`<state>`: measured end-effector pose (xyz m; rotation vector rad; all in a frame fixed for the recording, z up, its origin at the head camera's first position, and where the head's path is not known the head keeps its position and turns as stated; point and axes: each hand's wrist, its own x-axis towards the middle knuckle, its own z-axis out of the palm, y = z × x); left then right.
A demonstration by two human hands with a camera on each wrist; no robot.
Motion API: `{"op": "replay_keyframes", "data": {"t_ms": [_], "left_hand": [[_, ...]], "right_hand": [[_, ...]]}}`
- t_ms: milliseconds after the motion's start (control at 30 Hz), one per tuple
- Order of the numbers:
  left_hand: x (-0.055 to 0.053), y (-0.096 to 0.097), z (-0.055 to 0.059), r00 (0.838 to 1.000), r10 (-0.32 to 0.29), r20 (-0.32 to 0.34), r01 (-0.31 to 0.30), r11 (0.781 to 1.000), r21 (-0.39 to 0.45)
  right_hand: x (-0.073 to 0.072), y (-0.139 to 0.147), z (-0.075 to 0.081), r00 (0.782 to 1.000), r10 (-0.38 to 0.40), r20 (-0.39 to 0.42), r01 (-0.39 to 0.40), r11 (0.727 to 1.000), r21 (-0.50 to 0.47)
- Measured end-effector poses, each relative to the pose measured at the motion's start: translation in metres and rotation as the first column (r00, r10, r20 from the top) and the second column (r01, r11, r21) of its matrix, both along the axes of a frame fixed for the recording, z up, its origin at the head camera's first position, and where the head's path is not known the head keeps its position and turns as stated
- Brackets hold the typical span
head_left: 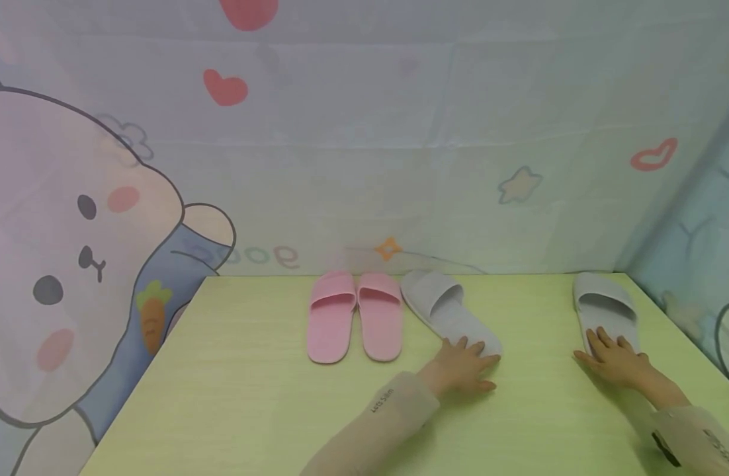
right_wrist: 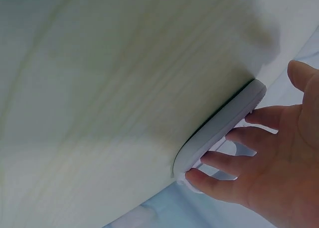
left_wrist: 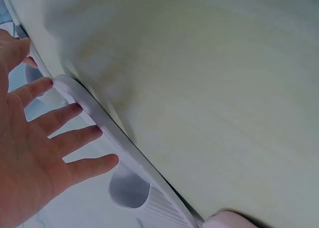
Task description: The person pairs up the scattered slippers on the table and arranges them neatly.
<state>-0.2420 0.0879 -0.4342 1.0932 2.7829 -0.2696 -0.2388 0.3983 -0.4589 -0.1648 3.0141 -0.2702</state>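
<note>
Two grey slippers lie apart on the table. The left grey slipper [head_left: 468,324] is turned at an angle, its toe strap toward the back left. My left hand [head_left: 462,365] has its fingers spread, fingertips at that slipper's heel edge. In the left wrist view, the fingers [left_wrist: 84,168] lie over the side of the slipper [left_wrist: 124,148]. The right grey slipper [head_left: 605,307] points straight back near the table's right edge. My right hand [head_left: 616,362] rests its spread fingertips on the heel end, and the right wrist view has them along the slipper's rim [right_wrist: 219,128].
A pair of pink slippers [head_left: 329,324] stands side by side, toes to the back, just left of the angled grey one. The pale yellow-green table [head_left: 233,396] meets a printed cloth backdrop [head_left: 364,132] with hearts and a cartoon animal [head_left: 96,165].
</note>
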Motion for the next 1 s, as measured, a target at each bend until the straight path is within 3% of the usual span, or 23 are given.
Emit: {"op": "replay_keyframes", "data": {"t_ms": [500, 1000], "left_hand": [[0.002, -0.016, 0.012, 0.999, -0.022, 0.032, 0.022, 1.000, -0.009], [0.001, -0.008, -0.002, 0.999, -0.032, 0.005, 0.032, 0.998, 0.061]], "right_hand": [[0.005, -0.012, 0.002, 1.000, 0.001, -0.004, -0.001, 1.000, 0.008], [0.009, -0.010, 0.003, 1.000, 0.014, 0.016, -0.013, 0.999, -0.046]]}}
